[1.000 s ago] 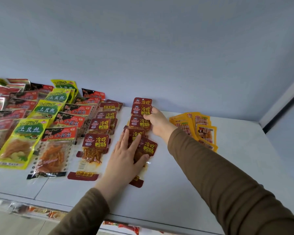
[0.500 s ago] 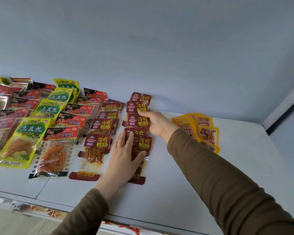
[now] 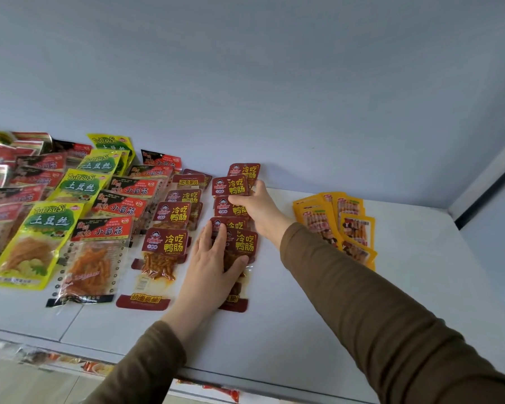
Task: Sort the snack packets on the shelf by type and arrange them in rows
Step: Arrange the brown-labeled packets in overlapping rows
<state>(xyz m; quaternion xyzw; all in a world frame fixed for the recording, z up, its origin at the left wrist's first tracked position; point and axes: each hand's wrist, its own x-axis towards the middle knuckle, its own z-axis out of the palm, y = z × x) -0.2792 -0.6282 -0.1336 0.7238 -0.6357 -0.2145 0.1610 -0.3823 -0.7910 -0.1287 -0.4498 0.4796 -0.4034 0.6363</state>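
A row of dark red snack packets runs back along the white shelf. My left hand lies flat with straight fingers on the front dark red packet of that row, pressing it down. My right hand reaches further back and pinches another dark red packet near the wall, thumb under its lower edge. A second row of the same dark red packets lies just to the left. Yellow-orange packets lie in a loose pile to the right.
Left of the red rows lie black-and-red packets, then green-and-yellow packets, then more red ones at the far left edge. A pale wall backs the shelf. More packets show on a lower shelf below the front edge.
My right hand has shifted the back packets of the row slightly left and toward the wall. My left hand has stayed pressed on the front packet.
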